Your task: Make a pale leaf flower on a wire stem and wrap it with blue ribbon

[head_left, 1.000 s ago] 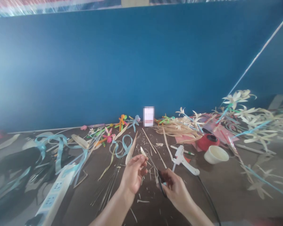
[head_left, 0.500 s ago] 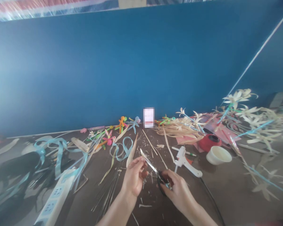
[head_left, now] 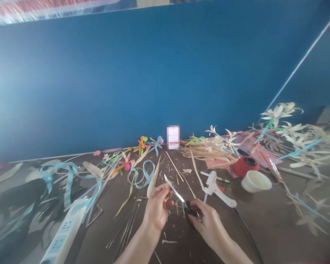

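Observation:
My left hand (head_left: 157, 208) pinches a small pale leaf strip (head_left: 167, 181) between thumb and fingertips, low in the middle of the view. Just to its right, my right hand (head_left: 206, 220) grips the black handles of a pair of scissors (head_left: 181, 200). The scissor blades point up and left and meet the strip at my left fingertips. Both hands hover just above the brown table (head_left: 264, 220), over scattered pale trimmings.
A white glue gun (head_left: 216, 189) with a black cord lies right of the hands, with a white cup (head_left: 255, 180) and red tape roll (head_left: 244, 165) behind. Dried leaf flowers (head_left: 291, 132) pile at right. Blue ribbons (head_left: 71, 176), a power strip (head_left: 64, 229) and thin wires (head_left: 126, 223) lie left.
The scissors rose from pointing down near my right palm to meeting the strip in my left hand. Both hands stayed close together.

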`<action>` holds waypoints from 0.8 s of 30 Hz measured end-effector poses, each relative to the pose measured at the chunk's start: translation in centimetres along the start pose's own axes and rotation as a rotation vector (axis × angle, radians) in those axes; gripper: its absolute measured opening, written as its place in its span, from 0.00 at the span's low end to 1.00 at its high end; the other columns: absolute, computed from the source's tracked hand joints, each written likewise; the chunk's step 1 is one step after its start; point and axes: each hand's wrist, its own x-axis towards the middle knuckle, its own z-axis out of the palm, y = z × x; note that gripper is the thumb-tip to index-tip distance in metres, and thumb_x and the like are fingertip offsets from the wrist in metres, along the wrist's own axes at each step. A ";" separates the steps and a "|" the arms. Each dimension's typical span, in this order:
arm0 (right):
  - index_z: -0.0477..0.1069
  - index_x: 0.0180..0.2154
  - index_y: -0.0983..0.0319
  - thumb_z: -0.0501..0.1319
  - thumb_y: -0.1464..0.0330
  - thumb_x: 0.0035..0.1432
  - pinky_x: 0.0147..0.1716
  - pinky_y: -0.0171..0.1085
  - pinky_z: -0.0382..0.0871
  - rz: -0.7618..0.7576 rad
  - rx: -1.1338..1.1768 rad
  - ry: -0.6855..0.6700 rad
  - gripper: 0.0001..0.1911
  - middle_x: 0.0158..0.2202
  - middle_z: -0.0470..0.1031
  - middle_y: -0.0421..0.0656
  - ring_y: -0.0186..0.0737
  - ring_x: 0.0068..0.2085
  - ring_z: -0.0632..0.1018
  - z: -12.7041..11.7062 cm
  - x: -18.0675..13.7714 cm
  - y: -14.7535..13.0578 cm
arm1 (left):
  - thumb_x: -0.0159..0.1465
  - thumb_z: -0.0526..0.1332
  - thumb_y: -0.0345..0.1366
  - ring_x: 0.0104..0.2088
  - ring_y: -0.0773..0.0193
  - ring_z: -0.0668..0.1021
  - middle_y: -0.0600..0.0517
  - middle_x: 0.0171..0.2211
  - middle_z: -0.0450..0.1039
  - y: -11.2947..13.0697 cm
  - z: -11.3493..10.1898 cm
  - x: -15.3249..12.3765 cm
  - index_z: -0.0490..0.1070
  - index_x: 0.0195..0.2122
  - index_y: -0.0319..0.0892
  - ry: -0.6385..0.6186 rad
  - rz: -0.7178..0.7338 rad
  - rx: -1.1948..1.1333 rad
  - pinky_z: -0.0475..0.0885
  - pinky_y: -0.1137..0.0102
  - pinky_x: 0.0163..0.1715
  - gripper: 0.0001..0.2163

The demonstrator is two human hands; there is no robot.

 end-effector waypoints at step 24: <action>0.63 0.26 0.60 0.57 0.70 0.48 0.24 0.30 0.59 -0.022 -0.016 0.048 0.02 0.22 0.67 0.37 0.34 0.24 0.68 -0.5 -0.3 -0.7 | 0.47 0.68 0.38 0.22 0.73 0.68 0.55 0.21 0.67 -0.5 0.3 -0.7 0.72 0.28 0.38 0.007 0.048 0.073 0.64 0.79 0.18 0.11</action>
